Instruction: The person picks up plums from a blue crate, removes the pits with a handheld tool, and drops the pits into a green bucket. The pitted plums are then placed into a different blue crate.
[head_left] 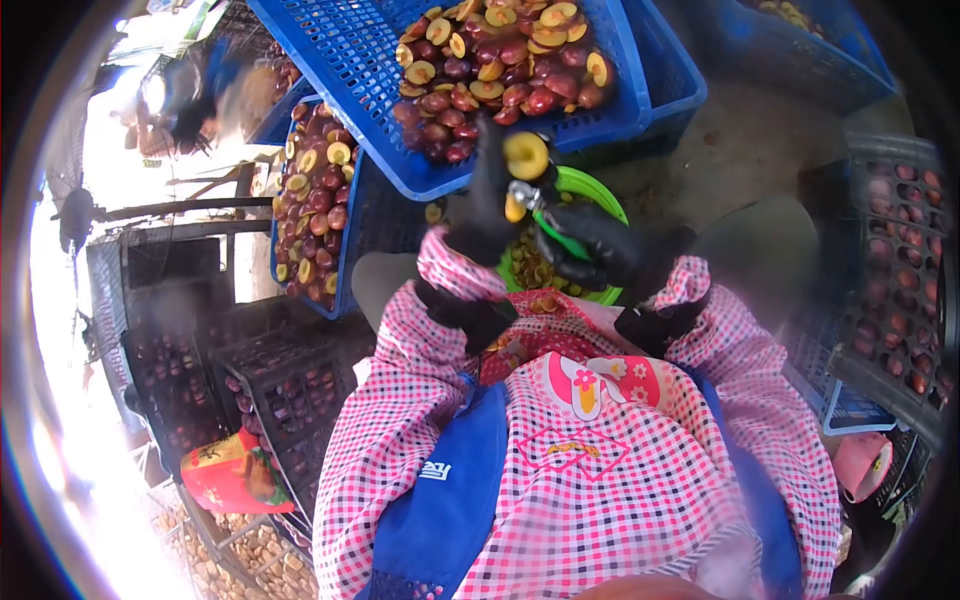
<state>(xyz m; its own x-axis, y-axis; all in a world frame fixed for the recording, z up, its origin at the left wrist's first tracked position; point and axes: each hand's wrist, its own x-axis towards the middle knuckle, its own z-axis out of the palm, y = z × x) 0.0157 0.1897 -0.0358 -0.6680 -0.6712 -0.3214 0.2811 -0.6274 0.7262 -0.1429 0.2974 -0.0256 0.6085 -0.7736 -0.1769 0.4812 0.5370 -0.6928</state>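
Observation:
My left hand (484,195), in a black glove and slightly blurred, is raised with a halved plum (525,157) at its fingers, the yellow cut face showing. Wrapped around the green handle of a pitting tool is my right hand (590,245), also black-gloved. The metal head (525,194) of the pitting tool points at the left hand, just below the plum half. A small orange-yellow piece (515,208) shows beside that metal head. Beneath both hands stands a bright green basin (610,197) with small brownish pits and scraps in it.
Ahead, a blue perforated crate (340,75) holds many halved plums. Another blue crate (348,262) of plum halves stands to the left. Dark crates with whole plums (290,400) are at lower left, and a black crate (865,350) of plums is at right.

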